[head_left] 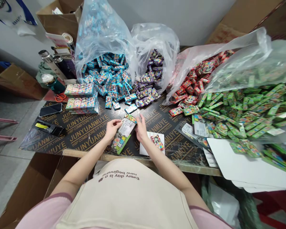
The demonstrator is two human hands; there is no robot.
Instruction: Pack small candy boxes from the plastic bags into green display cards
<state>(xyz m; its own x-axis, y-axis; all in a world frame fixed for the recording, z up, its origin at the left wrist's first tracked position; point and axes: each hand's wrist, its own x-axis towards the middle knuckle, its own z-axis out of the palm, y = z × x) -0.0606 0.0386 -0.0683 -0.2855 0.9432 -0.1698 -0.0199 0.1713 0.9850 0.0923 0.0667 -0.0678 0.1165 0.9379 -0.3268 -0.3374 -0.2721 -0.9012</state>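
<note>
A flat green printed packet (122,138) with a grey-and-white panel lies tilted in front of me, its lower end near the table's front edge. A small colourful box (130,118) sits at its upper end. My left hand (113,129) pinches the packet's left edge, thumb and fingertips together. On the opposite edge, my right hand (141,128) grips the packet near its top, with its fingers pointing up; its inner side is partly hidden. Beneath my right wrist, a red printed pack (157,142) rests on a white card (145,148).
Small blue boxes (109,74), purple boxes (147,82), red boxes (193,82) and green boxes (250,108) spill from clear bags along the back. Stacked packs (82,105), orange scissors (60,97), a phone (51,109) and a tape dispenser (47,127) lie left. White sheets (240,165) overhang front right.
</note>
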